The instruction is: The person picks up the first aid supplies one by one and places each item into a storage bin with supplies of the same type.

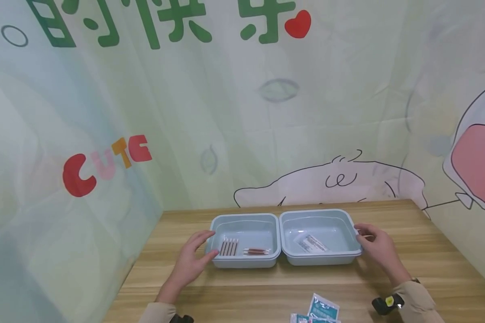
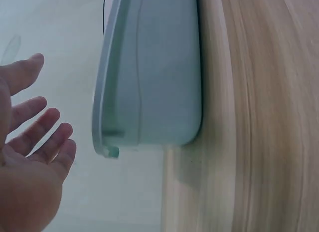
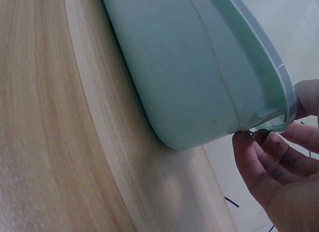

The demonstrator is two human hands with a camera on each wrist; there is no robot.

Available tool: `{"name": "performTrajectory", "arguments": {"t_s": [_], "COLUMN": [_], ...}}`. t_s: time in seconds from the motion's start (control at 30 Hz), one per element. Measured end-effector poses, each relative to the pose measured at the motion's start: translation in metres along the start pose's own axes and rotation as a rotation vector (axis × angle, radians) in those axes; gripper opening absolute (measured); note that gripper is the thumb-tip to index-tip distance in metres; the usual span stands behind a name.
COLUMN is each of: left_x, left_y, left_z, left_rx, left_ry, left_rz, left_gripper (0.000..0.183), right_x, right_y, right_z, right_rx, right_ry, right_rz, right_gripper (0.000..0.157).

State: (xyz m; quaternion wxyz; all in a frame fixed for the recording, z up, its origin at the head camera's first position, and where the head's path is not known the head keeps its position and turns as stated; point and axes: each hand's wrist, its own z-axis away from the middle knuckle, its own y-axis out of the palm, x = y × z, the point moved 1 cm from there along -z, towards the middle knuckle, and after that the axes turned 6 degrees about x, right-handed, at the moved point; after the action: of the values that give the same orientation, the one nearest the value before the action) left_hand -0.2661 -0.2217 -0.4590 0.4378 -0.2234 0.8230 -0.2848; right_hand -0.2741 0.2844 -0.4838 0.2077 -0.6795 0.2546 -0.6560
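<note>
Two light blue plastic bins stand side by side on the wooden table. The left bin (image 1: pixel 246 262) holds a row of brown cotton swabs (image 1: pixel 228 246) with white tips and a second flat bundle of swabs (image 1: pixel 256 251). Inside the right bin (image 1: pixel 323 259) lies a clear packet with printing (image 1: pixel 313 243). My left hand (image 1: pixel 190 262) is at the left bin's outer end, fingers spread; the left wrist view shows them apart from the rim. At the other end, my right hand (image 1: pixel 380 247) grips the right bin's end rim, thumb and fingers on either side (image 3: pixel 289 187).
Teal and white sachets (image 1: pixel 323 309) lie on the table (image 1: pixel 242 291) in front of the bins, cut off by the frame's bottom edge. A printed cloth backdrop (image 1: pixel 226 134) hangs right behind the table and along its sides.
</note>
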Motion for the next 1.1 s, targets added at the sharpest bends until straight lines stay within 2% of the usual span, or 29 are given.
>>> {"name": "performTrajectory", "arguments": {"t_s": [0.13,0.37,0.93,1.1], "left_x": [-0.012,-0.028,-0.044,-0.049], "left_y": [0.002,0.005,0.033,0.04], "left_z": [-0.002,-0.007,-0.008,-0.007], "left_rx": [0.033,0.077,0.112,0.155], "left_ry": [0.021,0.101,0.274,0.297], "left_rz": [0.015,0.057,0.023,0.058], "left_gripper": [0.052,0.05,0.052,0.053], "right_x": [-0.001,-0.001,0.0,0.0], "right_y": [0.0,-0.001,0.0,-0.001], "right_z": [-0.001,-0.001,0.0,0.0], "right_rx": [0.0,0.005,0.001,0.0], "right_ry": [0.0,0.006,0.003,-0.005], "right_rz": [-0.001,-0.007,0.011,0.013], "right_gripper": [0.04,0.04,0.04,0.04]}}
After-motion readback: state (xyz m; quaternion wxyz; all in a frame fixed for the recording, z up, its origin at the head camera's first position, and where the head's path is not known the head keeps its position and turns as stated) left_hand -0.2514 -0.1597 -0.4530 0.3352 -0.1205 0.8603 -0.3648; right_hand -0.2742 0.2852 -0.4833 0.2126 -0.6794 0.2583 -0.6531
